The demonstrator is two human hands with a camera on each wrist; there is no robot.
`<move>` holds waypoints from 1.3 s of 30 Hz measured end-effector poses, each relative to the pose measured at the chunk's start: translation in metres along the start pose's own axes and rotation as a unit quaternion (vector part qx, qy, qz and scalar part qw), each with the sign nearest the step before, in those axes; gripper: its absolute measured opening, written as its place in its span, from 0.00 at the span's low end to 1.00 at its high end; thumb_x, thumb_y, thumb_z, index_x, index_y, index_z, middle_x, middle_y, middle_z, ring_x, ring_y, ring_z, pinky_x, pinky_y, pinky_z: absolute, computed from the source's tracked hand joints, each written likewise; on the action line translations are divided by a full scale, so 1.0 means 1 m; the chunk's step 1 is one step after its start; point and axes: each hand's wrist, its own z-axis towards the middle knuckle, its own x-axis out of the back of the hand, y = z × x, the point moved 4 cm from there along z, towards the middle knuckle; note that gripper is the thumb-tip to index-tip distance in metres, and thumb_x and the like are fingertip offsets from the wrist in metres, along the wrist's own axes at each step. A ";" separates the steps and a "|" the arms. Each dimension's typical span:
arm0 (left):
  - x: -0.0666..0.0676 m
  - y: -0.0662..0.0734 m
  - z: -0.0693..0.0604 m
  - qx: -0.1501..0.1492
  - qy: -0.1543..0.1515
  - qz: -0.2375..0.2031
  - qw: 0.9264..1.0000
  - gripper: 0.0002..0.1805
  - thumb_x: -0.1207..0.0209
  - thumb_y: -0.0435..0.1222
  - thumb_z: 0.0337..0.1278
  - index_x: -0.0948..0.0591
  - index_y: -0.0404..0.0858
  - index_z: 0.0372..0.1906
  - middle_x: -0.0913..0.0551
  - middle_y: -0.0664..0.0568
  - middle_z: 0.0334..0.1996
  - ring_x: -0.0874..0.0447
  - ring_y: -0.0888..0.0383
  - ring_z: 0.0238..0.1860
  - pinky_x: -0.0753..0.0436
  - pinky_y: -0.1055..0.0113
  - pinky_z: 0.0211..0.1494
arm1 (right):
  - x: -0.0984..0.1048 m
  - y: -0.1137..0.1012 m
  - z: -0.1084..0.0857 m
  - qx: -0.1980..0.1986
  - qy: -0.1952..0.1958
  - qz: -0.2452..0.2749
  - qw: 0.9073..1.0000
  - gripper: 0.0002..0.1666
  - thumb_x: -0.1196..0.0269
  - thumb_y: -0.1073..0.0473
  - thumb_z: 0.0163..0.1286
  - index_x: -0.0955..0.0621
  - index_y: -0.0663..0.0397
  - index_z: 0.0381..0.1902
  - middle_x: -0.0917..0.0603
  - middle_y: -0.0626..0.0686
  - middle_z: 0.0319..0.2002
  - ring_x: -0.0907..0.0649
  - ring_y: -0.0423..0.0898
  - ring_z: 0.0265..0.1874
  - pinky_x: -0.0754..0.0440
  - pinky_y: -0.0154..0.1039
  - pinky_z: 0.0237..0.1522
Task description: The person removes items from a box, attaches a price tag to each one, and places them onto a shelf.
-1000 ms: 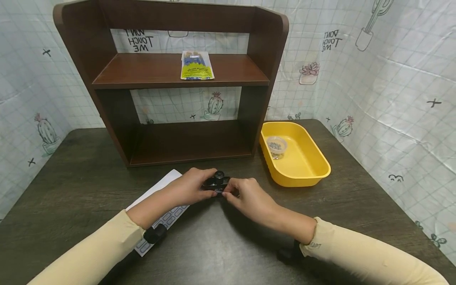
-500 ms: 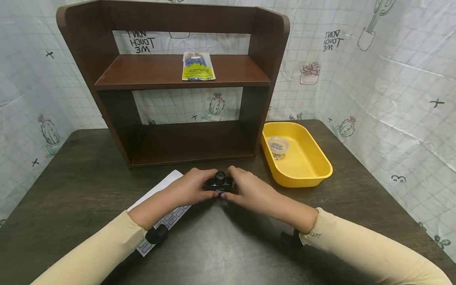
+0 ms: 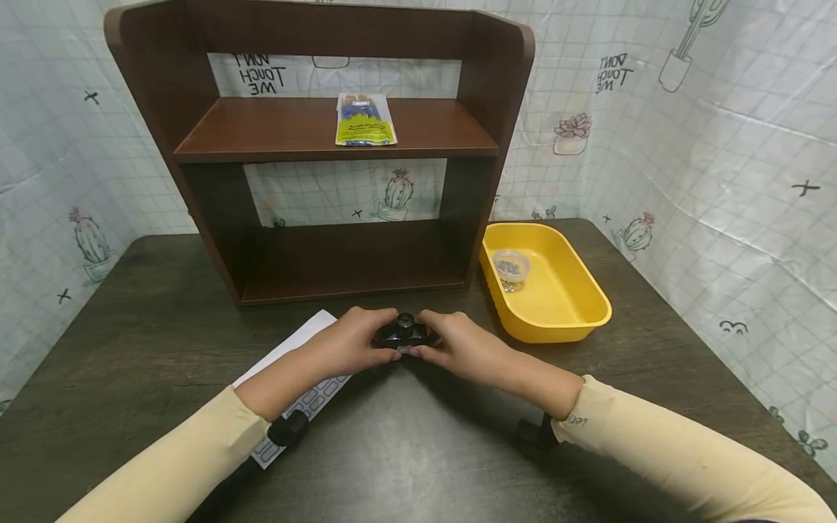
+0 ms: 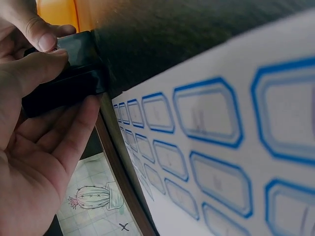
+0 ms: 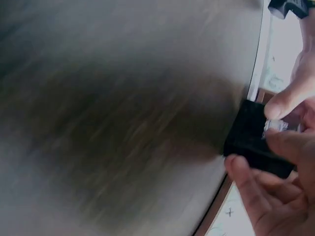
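Observation:
A small glossy black object [image 3: 404, 335] with a round knob on top is held between both hands in the head view, in front of the shelf. The left hand [image 3: 349, 341] grips its left side, thumb on the near face and fingers behind. On its right side the right hand [image 3: 467, 347] grips it the same way. The left wrist view shows the black block [image 4: 69, 83] between the left thumb and fingers. Both thumbs rest near a small pale label [image 5: 276, 126] on the block in the right wrist view.
A white sheet of blue-outlined labels [image 3: 314, 398] lies under the left forearm. The brown shelf [image 3: 340, 154] stands behind, with a packet [image 3: 365, 122] on its upper board. To the right, a yellow tray [image 3: 562, 290] holds a clear round cup [image 3: 511, 267].
The right hand's fingers have shifted from the near edge to grip the black object's right side. The left hand has kept its hold. The view has shifted slightly.

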 end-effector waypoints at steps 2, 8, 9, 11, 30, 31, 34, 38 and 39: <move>-0.001 0.000 0.000 0.003 -0.003 -0.002 1.000 0.14 0.27 0.36 0.59 0.22 0.40 0.43 0.16 0.55 0.31 0.26 0.63 0.28 0.25 0.71 0.34 | 0.000 0.003 -0.001 0.001 -0.003 0.015 1.000 0.17 0.30 0.57 0.72 0.19 0.58 0.54 0.08 0.51 0.41 0.09 0.43 0.42 0.14 0.33 0.42; -0.003 0.000 -0.004 0.025 -0.035 -0.025 0.999 0.20 0.28 0.37 0.62 0.22 0.37 0.54 0.11 0.50 0.41 0.16 0.60 0.36 0.18 0.65 0.42 | -0.001 0.010 -0.002 -0.002 -0.007 0.036 0.999 0.17 0.29 0.56 0.72 0.18 0.58 0.53 0.08 0.51 0.39 0.11 0.40 0.38 0.16 0.28 0.38; -0.001 0.000 -0.006 0.032 -0.042 -0.032 0.998 0.23 0.28 0.38 0.62 0.23 0.37 0.57 0.11 0.48 0.45 0.13 0.58 0.40 0.15 0.63 0.45 | -0.001 0.011 -0.003 -0.003 -0.008 0.037 0.999 0.17 0.29 0.56 0.71 0.18 0.59 0.53 0.09 0.51 0.39 0.11 0.39 0.37 0.17 0.28 0.37; 0.008 0.000 -0.010 0.047 -0.041 -0.040 0.997 0.27 0.30 0.40 0.65 0.24 0.35 0.64 0.12 0.43 0.54 0.11 0.52 0.50 0.13 0.57 0.53 | -0.001 0.012 -0.003 -0.004 -0.006 0.034 0.999 0.18 0.29 0.56 0.71 0.18 0.58 0.53 0.09 0.51 0.38 0.12 0.37 0.35 0.17 0.28 0.36; 0.159 -0.069 -0.098 0.210 0.557 -0.017 0.803 0.22 0.35 0.43 0.67 0.27 0.47 0.61 0.31 0.66 0.52 0.39 0.75 0.51 0.37 0.73 0.52 | 0.002 0.010 -0.001 -0.014 -0.008 0.016 1.000 0.18 0.28 0.57 0.70 0.18 0.60 0.52 0.10 0.51 0.36 0.22 0.36 0.26 0.23 0.29 0.31; 0.160 -0.073 -0.097 0.221 0.545 -0.022 0.808 0.26 0.35 0.44 0.67 0.30 0.50 0.65 0.29 0.61 0.58 0.35 0.71 0.55 0.35 0.73 0.52 | 0.002 0.009 -0.001 -0.013 -0.007 0.015 1.000 0.18 0.28 0.57 0.70 0.18 0.60 0.52 0.11 0.51 0.36 0.22 0.35 0.26 0.23 0.29 0.31; 0.161 -0.085 -0.093 0.252 0.494 -0.028 0.832 0.35 0.37 0.46 0.69 0.34 0.50 0.77 0.27 0.45 0.70 0.23 0.55 0.63 0.30 0.74 0.50 | 0.003 0.009 -0.002 -0.011 -0.003 0.013 1.000 0.18 0.28 0.57 0.69 0.18 0.60 0.52 0.11 0.51 0.36 0.23 0.35 0.26 0.23 0.29 0.31; 0.159 -0.099 -0.092 0.281 0.462 -0.031 0.841 0.29 0.41 0.46 0.73 0.28 0.50 0.75 0.17 0.43 0.65 0.16 0.68 0.47 0.29 0.80 0.44 | 0.002 0.010 -0.003 -0.013 -0.002 0.014 1.000 0.19 0.28 0.57 0.69 0.18 0.60 0.53 0.11 0.51 0.36 0.23 0.35 0.26 0.23 0.29 0.31; 0.159 -0.102 -0.092 0.287 0.462 -0.027 0.839 0.27 0.42 0.46 0.73 0.26 0.49 0.73 0.15 0.42 0.62 0.20 0.74 0.42 0.30 0.81 0.42 | 0.002 0.010 -0.003 -0.013 -0.001 0.015 1.000 0.19 0.28 0.57 0.69 0.18 0.60 0.52 0.11 0.51 0.36 0.23 0.35 0.26 0.23 0.29 0.31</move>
